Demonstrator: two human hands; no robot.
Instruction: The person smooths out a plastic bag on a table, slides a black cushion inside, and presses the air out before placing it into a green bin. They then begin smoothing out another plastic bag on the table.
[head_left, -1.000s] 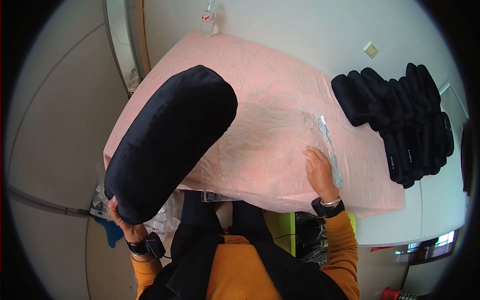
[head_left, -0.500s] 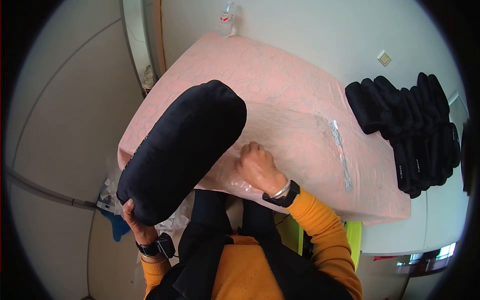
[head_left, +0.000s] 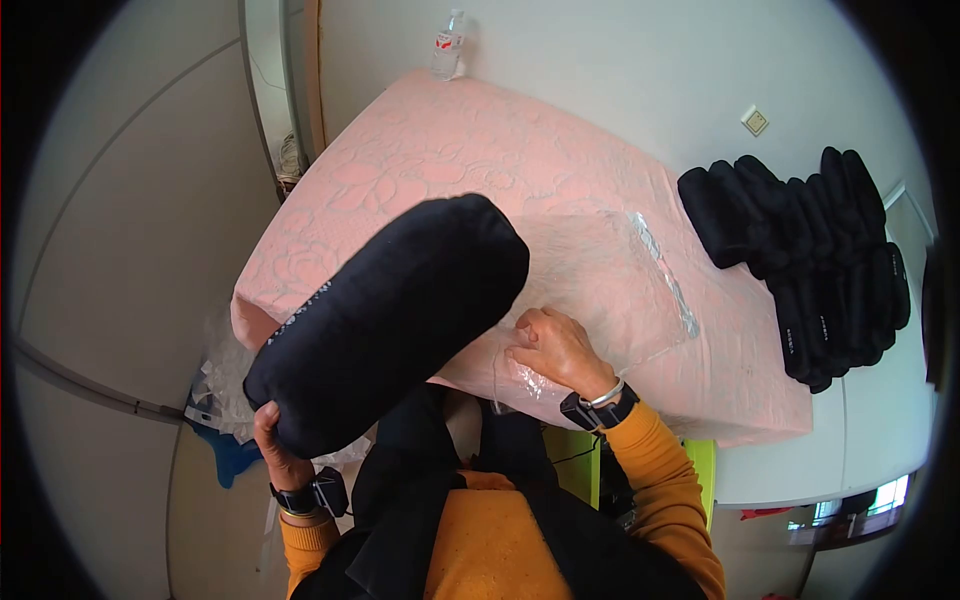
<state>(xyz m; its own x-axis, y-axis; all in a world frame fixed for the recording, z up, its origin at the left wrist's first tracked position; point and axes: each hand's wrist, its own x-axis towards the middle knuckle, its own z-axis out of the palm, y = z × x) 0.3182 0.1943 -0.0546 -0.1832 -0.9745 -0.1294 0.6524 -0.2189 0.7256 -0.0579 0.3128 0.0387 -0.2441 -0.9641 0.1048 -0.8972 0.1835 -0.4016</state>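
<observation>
A black bolster-shaped cushion (head_left: 385,320) with a row of small white lettering along its left side is held up at its lower end by my left hand (head_left: 278,440). The thumb presses on the cushion's front while the other fingers are hidden behind it. To the right, a clear plastic bag (head_left: 600,270) with a silvery strip lies on the pink patterned cloth (head_left: 400,140). My right hand (head_left: 558,350) is closed on the bag's near edge, its fingers curled into the film. The cushion's far end hangs over the bag's left part.
Several black cushions (head_left: 830,260) are piled at the table's right end. A water bottle (head_left: 448,45) stands at the back edge by the wall. Crumpled clear plastic (head_left: 225,385) lies low on the left, and a green container (head_left: 578,465) is under the table's front edge.
The cushion has tilted flatter and moved right, toward the bag. My right hand has shifted right and down along the film, and the bag with its silvery strip has moved and spread.
</observation>
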